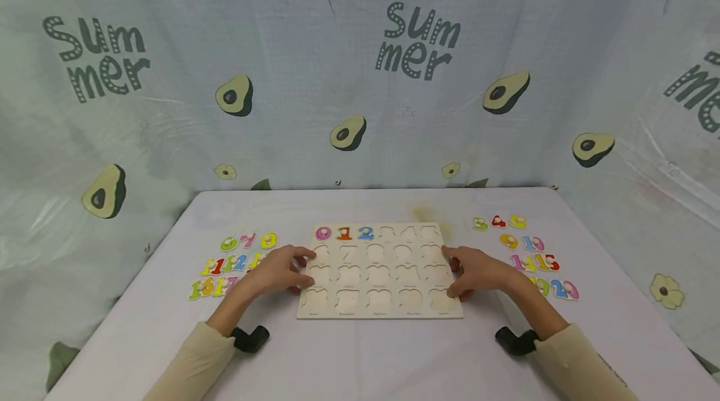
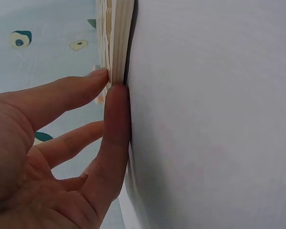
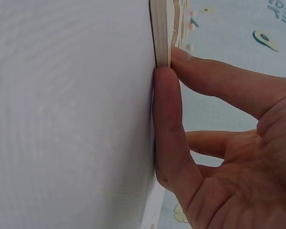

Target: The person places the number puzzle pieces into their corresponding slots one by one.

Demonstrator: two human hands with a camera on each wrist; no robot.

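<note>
Your left hand [image 1: 279, 268] and right hand [image 1: 479, 268], half-closed, pinch opposite edges of the puzzle board [image 1: 363, 277], likely steadying it. Loose numerals [image 1: 269, 240] flank it, presumably for reach.

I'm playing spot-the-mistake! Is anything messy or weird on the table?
Yes: a yellowish smudge, maybe a stain, by the far right corner of the number board. It's odd because the white table around it looks plain.

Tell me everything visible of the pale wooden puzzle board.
The rectangular board has layered edges and shallow recesses with tiny captions. A pink 0, red 1 and blue 2 sit in its top row; other recesses are empty. It lies flat on the white table, left hand gripping one side, right hand the other.
</note>
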